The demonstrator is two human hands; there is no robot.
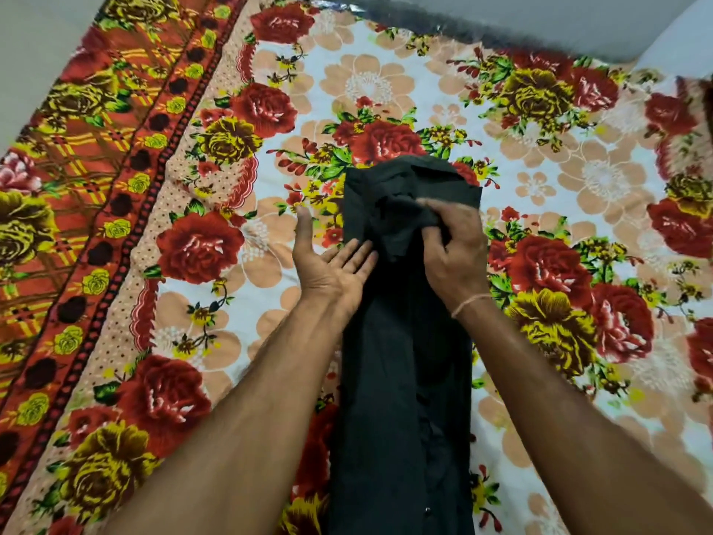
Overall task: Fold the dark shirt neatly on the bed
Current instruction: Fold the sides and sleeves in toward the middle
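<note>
Left hand (pixel 330 264): palm up, fingers straight and spread, thumb pointing to 12 o'clock; fingertips touch the shirt's left edge, gripping nothing.
Dark shirt (pixel 401 380): folded into a long narrow strip in the middle of the floral bedsheet (pixel 200 241), long axis running 6 to 12 o'clock, collar end at 12.
Right hand (pixel 451 245): back up, fingers curled, pinching a bunched fold of the shirt near the collar end; a thread band (pixel 468 305) circles its wrist.
</note>
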